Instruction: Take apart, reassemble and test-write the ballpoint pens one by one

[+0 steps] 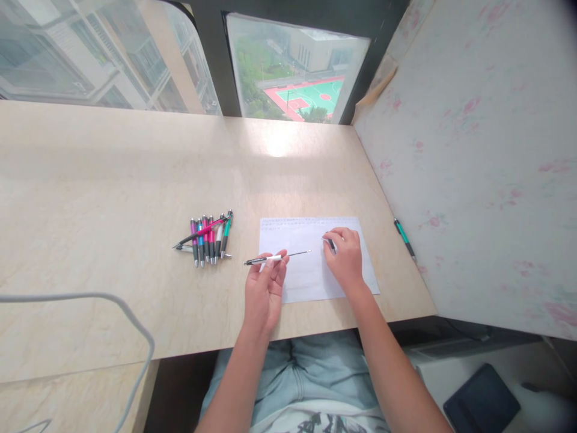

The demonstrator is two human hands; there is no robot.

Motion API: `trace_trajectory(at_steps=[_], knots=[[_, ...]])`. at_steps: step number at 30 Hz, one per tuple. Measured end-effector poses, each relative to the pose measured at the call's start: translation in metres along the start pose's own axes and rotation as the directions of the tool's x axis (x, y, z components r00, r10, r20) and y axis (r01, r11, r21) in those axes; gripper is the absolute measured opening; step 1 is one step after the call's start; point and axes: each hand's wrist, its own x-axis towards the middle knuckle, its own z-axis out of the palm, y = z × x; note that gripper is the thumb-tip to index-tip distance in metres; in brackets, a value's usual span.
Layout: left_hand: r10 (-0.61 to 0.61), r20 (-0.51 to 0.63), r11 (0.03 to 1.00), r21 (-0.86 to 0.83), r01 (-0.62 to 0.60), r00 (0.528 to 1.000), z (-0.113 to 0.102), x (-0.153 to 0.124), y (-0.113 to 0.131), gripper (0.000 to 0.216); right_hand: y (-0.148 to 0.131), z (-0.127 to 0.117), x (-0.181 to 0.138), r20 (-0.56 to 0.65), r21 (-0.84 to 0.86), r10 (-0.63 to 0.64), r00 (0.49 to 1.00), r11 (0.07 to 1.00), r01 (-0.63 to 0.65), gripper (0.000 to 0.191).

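Observation:
A white and black pen barrel (274, 258) lies across the fingers of my left hand (265, 288), pinched by the thumb. From its right end a thin ink refill (300, 253) sticks out bare, pointing right. My right hand (346, 255) is closed on a short black pen grip (331, 244) with a pale tip, held apart from the refill. Both hands are over a white sheet of paper (311, 279), which has rows of small marks along its top edge.
Several colored pens (211, 237) lie grouped left of the paper, one pink and black pen (202, 231) across them. A green and black pen (404, 238) rests by the wall (478, 180) at right. A gray cable (103, 295) curves over the table's left front.

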Motion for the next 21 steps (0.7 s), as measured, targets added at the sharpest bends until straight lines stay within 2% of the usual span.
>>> trace_trajectory(at_steps=[13,18,21], knots=[[-0.018,0.024,0.999,0.03,0.018,1.0,0.0,-0.002,-0.001,0.027,0.007,0.003,-0.002,-0.02,-0.058,-0.005,1.0,0.998,0.004,0.017],[-0.015,0.045,0.998,0.069,0.012,0.999,0.001,-0.003,-0.002,0.026,-0.009,-0.013,-0.01,-0.045,0.103,0.0,0.999,0.995,0.004,0.015],[-0.038,0.083,0.988,0.151,0.025,0.996,0.005,-0.005,-0.004,0.026,-0.027,-0.026,-0.019,0.031,0.217,-0.099,0.995,0.972,0.09,0.017]])
